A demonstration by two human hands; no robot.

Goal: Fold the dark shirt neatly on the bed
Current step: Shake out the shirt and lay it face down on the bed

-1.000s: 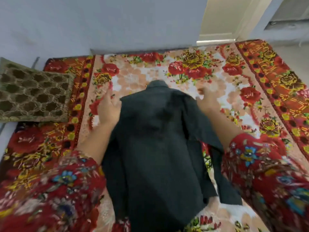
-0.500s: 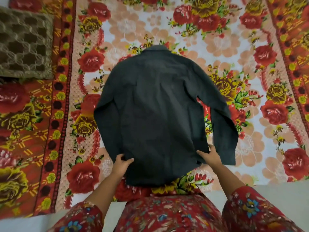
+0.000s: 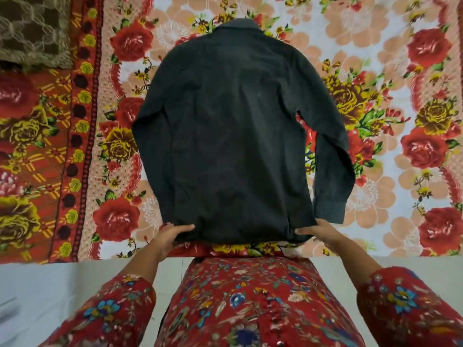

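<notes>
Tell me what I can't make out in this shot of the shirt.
Head view only:
- front of the dark shirt: faces the bed, hidden by its own back.
- left hand and right hand: fingers under the hem, covered by fabric.
- brown cushion: cut off by the top-left corner.

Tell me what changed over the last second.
The left hand and right hand came off the shoulders of the shirt and moved back to its near hem, where they now grip the two corners. The shirt, rumpled before, now lies flat. Unchanged: collar pointing away, cushion at far left.
</notes>
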